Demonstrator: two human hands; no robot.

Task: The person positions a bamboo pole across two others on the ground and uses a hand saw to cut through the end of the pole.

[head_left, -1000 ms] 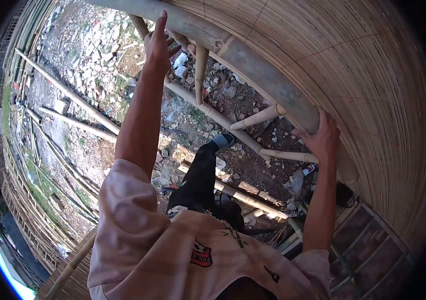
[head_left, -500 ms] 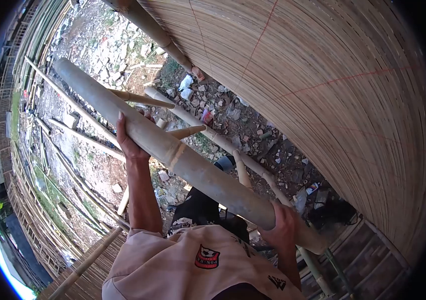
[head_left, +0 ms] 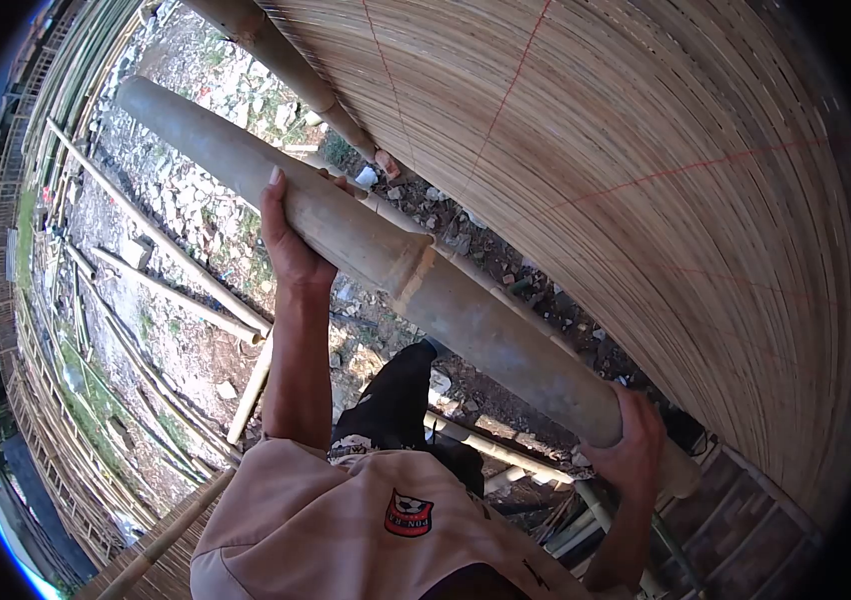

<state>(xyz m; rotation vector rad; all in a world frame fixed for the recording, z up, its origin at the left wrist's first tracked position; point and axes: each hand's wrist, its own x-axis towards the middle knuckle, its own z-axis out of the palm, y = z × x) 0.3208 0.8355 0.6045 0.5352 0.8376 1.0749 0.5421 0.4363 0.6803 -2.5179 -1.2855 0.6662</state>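
Note:
A thick bamboo pole [head_left: 486, 335] slants across the view in front of my chest, its far end at the upper left and its near end at the lower right. My left hand [head_left: 296, 235] is wrapped round it left of its joint ring, thumb on top and fingertips showing on the far side. Nearer the lower right end, my right hand [head_left: 634, 440] grips the same pole from below, its fingers partly hidden. The pole is held up above the ground and tilted.
A large curved sheet of thin bamboo strips [head_left: 646, 180] with red strings fills the upper right, beside an upright-looking bamboo post [head_left: 291, 65]. Rubble [head_left: 196, 190] and long poles [head_left: 186, 295] lie at left. My dark-clad leg [head_left: 396, 390] is below.
The pole and both my hands have moved to the right in view, the pole looking larger. The short poles that showed beneath it are now mostly out of sight.

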